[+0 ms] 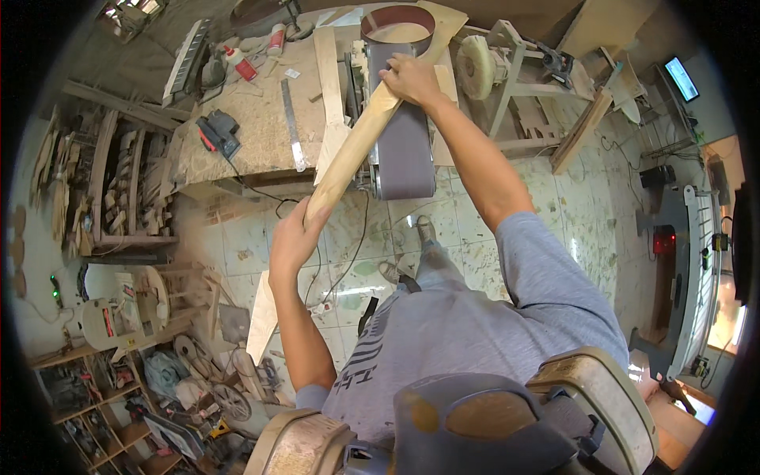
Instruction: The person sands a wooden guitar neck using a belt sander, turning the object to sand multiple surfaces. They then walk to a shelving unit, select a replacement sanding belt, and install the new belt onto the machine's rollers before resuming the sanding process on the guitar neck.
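Note:
A long pale wooden board [348,162] lies slantwise over the belt sander [405,162], whose wide grey-brown belt runs toward me. At the board's near end, my left hand [294,237] is closed around it. My right hand [412,81] grips it farther up, above the belt, with fingers bent over the wood. Past the right hand, a wider pale piece of wood [445,30] shows at the upper end. Below my left wrist a pale angular wooden piece [261,317] shows; whether it joins the board is hidden by my arm.
On the workbench [257,134] left of the sander lie a metal ruler [292,127], a black-and-red power tool [218,133] and a red-and-white bottle [240,63]. A round buffing wheel [477,67] stands right. Cables cross the tiled floor [348,273]. Shelves [103,419] are lower left.

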A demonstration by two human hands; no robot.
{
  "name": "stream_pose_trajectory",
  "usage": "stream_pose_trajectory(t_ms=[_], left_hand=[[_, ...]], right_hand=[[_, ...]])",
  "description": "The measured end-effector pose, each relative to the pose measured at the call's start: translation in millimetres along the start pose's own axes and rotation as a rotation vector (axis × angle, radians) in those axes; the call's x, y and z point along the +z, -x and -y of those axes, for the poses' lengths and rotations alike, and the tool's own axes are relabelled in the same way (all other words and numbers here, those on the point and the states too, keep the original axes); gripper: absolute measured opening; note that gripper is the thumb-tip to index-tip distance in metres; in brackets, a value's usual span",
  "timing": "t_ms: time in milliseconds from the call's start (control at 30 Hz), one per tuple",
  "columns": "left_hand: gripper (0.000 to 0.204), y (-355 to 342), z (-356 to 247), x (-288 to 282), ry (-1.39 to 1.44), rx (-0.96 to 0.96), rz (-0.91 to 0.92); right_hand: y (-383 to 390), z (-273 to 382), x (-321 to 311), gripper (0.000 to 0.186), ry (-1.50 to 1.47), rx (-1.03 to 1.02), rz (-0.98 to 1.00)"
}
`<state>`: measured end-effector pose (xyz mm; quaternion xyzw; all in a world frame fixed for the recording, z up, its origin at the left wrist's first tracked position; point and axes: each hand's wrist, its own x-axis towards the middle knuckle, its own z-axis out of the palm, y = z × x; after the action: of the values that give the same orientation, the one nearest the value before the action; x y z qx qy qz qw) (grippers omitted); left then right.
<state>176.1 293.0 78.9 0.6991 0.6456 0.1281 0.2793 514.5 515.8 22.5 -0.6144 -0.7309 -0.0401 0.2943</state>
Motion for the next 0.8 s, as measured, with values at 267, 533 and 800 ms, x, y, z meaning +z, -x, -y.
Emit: stream_pose_trajectory(t_ms=[267,533,800], left_hand=[[0.059,23,2,-16,0.075,-0.071,0.027],[0.066,5,-2,-6,-0.071,0.024,-0.005],[0.068,-5,-7,1,-0.038,0.065,0.012]], right_hand=[[-2,33,2,0.048,-0.033,0.004,0.094],[5,7,-15,0.052,-0.049,0.117,0.115],[4,-8,-25,0.053,-0.014,0.103,0.096]])
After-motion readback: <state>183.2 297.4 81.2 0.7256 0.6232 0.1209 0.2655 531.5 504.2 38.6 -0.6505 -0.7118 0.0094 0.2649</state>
